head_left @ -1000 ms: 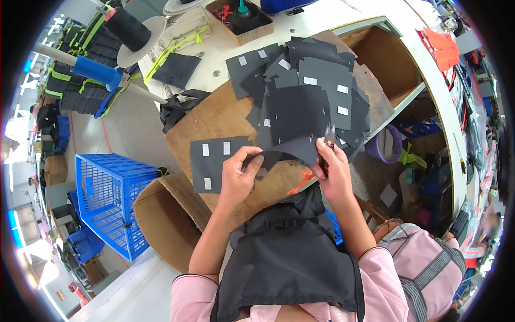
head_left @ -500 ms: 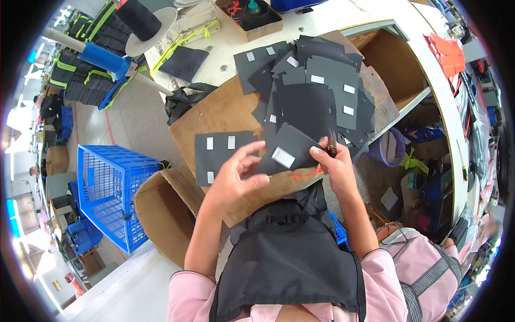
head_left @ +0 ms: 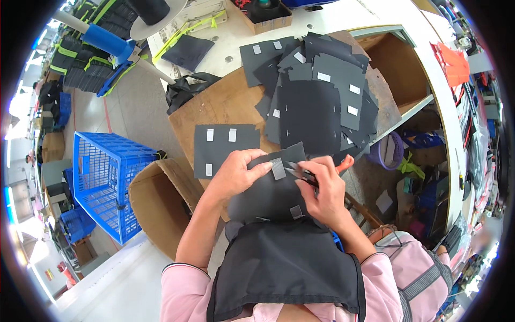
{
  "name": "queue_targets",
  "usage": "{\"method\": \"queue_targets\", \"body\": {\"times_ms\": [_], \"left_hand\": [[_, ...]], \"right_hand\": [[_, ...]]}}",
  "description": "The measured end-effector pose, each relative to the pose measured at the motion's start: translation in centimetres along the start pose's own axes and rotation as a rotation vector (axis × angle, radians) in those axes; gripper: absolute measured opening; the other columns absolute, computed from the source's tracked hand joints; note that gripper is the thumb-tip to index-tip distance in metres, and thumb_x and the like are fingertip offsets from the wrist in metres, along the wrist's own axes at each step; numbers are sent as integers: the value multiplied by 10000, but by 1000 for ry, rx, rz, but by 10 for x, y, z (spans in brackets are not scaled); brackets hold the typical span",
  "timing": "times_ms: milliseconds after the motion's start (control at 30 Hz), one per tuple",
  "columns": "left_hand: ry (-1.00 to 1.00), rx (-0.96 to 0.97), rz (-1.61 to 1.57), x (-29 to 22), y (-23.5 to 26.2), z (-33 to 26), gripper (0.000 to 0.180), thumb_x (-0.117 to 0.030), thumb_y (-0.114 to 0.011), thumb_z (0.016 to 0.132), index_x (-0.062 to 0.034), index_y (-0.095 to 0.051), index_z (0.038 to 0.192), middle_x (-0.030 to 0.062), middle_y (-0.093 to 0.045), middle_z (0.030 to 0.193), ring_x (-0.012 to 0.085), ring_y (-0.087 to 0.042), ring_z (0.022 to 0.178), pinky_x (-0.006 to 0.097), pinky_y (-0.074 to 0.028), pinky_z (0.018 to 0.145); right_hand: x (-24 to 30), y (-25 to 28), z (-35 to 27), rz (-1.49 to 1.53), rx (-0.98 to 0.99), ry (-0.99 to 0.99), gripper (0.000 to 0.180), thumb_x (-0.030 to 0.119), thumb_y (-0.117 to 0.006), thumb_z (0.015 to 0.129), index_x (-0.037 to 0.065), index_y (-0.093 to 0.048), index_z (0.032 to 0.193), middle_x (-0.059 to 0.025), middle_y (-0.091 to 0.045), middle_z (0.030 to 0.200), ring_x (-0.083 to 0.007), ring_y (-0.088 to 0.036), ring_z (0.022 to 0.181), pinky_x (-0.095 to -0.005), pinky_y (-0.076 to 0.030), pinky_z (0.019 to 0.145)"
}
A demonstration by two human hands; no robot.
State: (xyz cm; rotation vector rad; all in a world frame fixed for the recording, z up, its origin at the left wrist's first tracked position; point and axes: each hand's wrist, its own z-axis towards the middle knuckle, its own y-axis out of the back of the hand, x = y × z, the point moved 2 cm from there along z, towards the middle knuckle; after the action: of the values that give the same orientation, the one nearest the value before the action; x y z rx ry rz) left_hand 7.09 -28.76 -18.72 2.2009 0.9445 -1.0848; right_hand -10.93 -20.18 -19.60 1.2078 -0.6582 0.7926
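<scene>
A dark grey fabric piece (head_left: 257, 197) hangs over my lap, its upper edge pinched between the thumb and fingers of my left hand (head_left: 236, 174). Near that edge lies a small white patch (head_left: 278, 168), and a second patch shows lower down. My right hand (head_left: 328, 189) is closed around small scissors (head_left: 345, 163) with an orange-red handle; their blade tips point left, close beside the white patch. Whether the tips touch the cloth I cannot tell. Left of the hands, another dark piece (head_left: 220, 150) with several white patches lies flat on the brown board (head_left: 206, 104).
Beyond my hands is a heap of dark fabric pieces (head_left: 310, 110). A cardboard box (head_left: 161, 209) and a blue crate (head_left: 102, 185) stand at the left. To the right are a purple basket (head_left: 387, 152) and the white table edge (head_left: 453, 145).
The fabric piece has come nearer me and been turned. My left hand has closed on its edge, and the scissors in my right hand now point toward the patch.
</scene>
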Motion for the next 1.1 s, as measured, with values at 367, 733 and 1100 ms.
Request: {"method": "queue_targets", "body": {"times_ms": [367, 733, 1100], "left_hand": [[-25, 86, -127, 19, -1, 2, 216, -131, -510, 844, 4, -628, 965, -51, -465, 635, 48, -386, 589, 233, -319, 531], [-110, 191, 67, 16, -4, 14, 272, -177, -636, 789, 17, -619, 979, 36, -561, 690, 118, -498, 646, 269, -413, 624], [74, 165, -344, 48, 3, 8, 261, -88, -695, 726, 3, -607, 954, 20, -621, 822, 80, -561, 730, 223, -455, 682]], "right_hand": [[-9, -7, 4, -77, -92, 168, 287, 29, -710, 663, 62, -629, 936, -51, -532, 765, -219, -541, 599, -307, -441, 546], [-25, -5, 40, 88, 345, -91, 180, 44, -710, 693, -7, -565, 786, -53, -428, 685, -186, -448, 568, -285, -392, 536], [-20, -12, 9, -31, -30, -98, 281, 84, -696, 721, 46, -573, 971, -94, -536, 850, -263, -566, 693, -334, -466, 604]]}}
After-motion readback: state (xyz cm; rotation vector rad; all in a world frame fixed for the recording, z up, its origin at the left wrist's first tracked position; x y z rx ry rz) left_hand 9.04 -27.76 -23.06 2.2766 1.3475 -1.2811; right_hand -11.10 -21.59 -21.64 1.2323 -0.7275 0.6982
